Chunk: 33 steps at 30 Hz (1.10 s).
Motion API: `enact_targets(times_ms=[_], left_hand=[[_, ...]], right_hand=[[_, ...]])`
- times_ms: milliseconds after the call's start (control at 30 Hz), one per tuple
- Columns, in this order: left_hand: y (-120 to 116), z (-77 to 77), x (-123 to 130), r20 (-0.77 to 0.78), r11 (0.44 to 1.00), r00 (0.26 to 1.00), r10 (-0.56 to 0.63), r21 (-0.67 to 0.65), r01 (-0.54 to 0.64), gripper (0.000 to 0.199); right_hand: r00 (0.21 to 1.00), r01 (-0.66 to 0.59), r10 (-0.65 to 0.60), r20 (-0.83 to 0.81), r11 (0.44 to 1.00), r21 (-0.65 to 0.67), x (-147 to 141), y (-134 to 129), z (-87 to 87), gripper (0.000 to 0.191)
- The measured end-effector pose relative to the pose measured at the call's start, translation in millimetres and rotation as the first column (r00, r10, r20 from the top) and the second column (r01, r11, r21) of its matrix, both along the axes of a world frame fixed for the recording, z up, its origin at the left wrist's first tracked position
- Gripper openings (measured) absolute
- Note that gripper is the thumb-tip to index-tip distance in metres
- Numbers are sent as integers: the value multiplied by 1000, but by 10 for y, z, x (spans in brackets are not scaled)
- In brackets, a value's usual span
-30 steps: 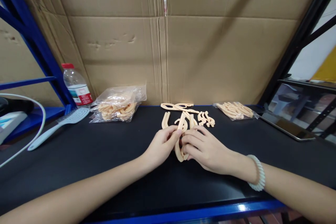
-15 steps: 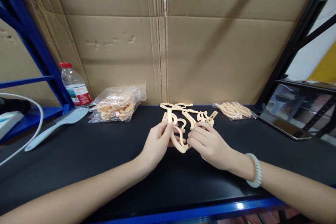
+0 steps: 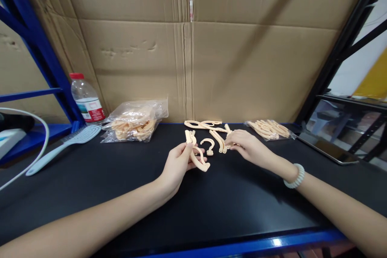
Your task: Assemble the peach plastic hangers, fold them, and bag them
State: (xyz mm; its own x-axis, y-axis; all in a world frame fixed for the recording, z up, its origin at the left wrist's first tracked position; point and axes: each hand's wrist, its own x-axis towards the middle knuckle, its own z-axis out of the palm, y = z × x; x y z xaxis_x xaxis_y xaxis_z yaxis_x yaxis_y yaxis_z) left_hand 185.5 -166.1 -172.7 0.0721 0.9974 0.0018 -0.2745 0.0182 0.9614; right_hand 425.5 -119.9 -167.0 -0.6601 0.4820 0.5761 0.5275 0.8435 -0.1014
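In the head view, from where I stand, the left hand [image 3: 177,163] grips a beige curved piece [image 3: 199,165] near the frame's centre. Right of centre, the right hand [image 3: 248,145] bends over a stick [image 3: 227,128] (gripped or not, I can't tell). Between them lies a hook [image 3: 213,145].

From my end of the feed, I take this for a workshop. Below the left hand [image 3: 177,163] and right hand [image 3: 246,145] runs a black bench top [image 3: 242,205] with a blue metal edge [image 3: 266,244]. Creased cardboard sheets [image 3: 256,60] wall off the space beyond them. A blue rack post [image 3: 38,44] stands out past the left hand, black metal framing [image 3: 336,54] past the right, and bagged pale parts [image 3: 133,128] lie beyond each.
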Motion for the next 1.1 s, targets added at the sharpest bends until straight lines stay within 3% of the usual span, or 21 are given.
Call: enact_targets(times_ms=[167, 533, 700, 833, 1000, 1100], left_hand=[[13, 3, 6, 6, 1000, 1000, 5, -23, -5, 19], [4, 17, 12, -23, 999, 999, -23, -27, 22, 19], [8, 9, 17, -19, 998, 998, -54, -21, 53, 19], [-2, -5, 29, -51, 993, 992, -116, 10, 116, 19], [-17, -59, 24, -168, 967, 966, -194, 131, 217, 29], [-27, -82, 15, -263, 947, 944, -199, 196, 254, 29]], right_hand=[[1000, 22, -19, 20, 991, -135, -57, -13, -96, 21], [1000, 25, -26, -7, 991, -131, -9, 55, -185, 33], [998, 44, -47, -52, 997, -66, -25, 18, -159, 32], [995, -1, 5, -96, 999, 42, -150, -176, -55, 28], [970, -204, 176, 168, 965, 163, -383, -476, 20, 26], [945, -237, 170, 278, 945, 227, -443, -534, -1, 19]])
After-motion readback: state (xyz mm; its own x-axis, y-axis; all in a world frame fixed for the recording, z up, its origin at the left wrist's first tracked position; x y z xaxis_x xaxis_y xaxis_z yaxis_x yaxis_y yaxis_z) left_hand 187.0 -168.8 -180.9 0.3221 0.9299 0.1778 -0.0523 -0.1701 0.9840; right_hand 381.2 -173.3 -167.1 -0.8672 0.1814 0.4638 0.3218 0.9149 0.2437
